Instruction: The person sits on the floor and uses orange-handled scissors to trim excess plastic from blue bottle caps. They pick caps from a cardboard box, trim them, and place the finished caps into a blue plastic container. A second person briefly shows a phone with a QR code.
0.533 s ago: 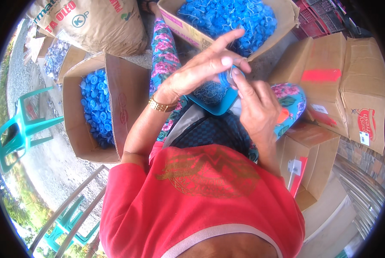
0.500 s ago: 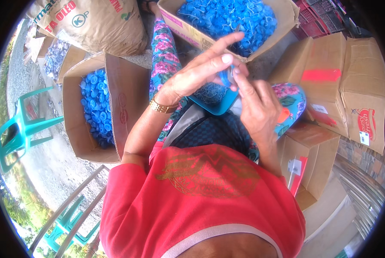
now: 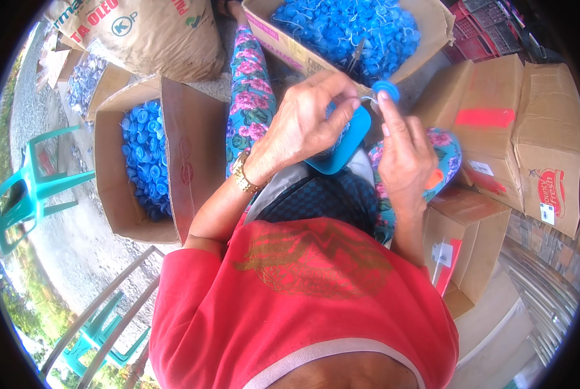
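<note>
My right hand (image 3: 406,152) pinches a round blue plastic cap (image 3: 385,90) at its fingertips. From the cap a thin pale strand (image 3: 369,98) runs to my left hand (image 3: 312,117), whose thumb and fingers are closed on it. An orange piece (image 3: 435,179), perhaps a tool's handle, shows beside my right palm. A pointed grey blade (image 3: 356,56) stands out beyond the hands; whether it belongs to the orange piece I cannot tell. Below my left hand, a blue tray (image 3: 345,148) with stringy scraps rests at my lap, partly covered by the hand.
Ahead stands a carton (image 3: 286,48) full of blue caps. Another carton (image 3: 192,123) with blue caps is on the left. Closed brown boxes (image 3: 484,97) and an open box (image 3: 465,227) are on the right. A large paper sack (image 3: 153,45) and a green chair (image 3: 40,181) are at left.
My hands have drawn apart; the blue cap now shows at the right fingertips with the strand between. My left fingers, stretched out before, have curled closed.
</note>
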`<state>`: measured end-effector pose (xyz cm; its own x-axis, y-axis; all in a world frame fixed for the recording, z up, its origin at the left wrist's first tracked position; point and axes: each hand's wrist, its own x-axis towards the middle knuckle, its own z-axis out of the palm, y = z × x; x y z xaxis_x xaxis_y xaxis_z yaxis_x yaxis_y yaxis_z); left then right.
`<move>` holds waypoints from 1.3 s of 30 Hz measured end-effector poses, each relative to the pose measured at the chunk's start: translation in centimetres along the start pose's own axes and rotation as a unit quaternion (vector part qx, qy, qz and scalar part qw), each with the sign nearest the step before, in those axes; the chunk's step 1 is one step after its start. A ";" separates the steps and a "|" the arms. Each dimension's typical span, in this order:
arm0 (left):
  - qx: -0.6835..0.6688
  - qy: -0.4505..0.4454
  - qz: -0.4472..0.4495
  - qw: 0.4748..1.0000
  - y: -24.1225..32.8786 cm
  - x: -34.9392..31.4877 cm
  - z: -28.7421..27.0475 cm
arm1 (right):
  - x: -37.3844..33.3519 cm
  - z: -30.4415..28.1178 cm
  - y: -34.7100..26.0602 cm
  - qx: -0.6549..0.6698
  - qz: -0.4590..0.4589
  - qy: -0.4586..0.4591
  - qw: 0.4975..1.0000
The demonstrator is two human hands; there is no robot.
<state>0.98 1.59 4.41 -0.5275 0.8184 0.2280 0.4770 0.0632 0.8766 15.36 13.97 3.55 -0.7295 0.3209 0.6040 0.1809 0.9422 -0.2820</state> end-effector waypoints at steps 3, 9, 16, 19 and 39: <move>-0.006 0.019 0.101 0.995 0.0 0.2 0.1 | 0.4 -0.4 -0.3 0.031 0.006 -0.005 1.000; -0.310 -0.125 0.062 0.940 -0.7 0.7 0.2 | 0.6 -1.2 -0.9 0.253 0.081 -0.027 0.964; -0.363 -0.140 0.076 0.918 -0.2 0.6 0.6 | 0.6 -1.6 -1.0 0.343 0.139 -0.047 0.928; -0.293 -0.145 0.052 0.943 0.5 0.5 0.4 | 0.5 -1.2 -0.7 0.287 0.105 -0.032 0.952; -0.283 0.011 -0.011 0.959 3.2 -2.3 1.2 | 2.0 -0.5 1.7 0.085 -0.002 0.116 0.990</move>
<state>4.57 0.60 6.16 -0.5505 0.8079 0.2103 0.0107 -0.2451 0.9694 14.56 16.22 4.63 -0.5553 0.3486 0.7551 0.0498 0.9202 -0.3882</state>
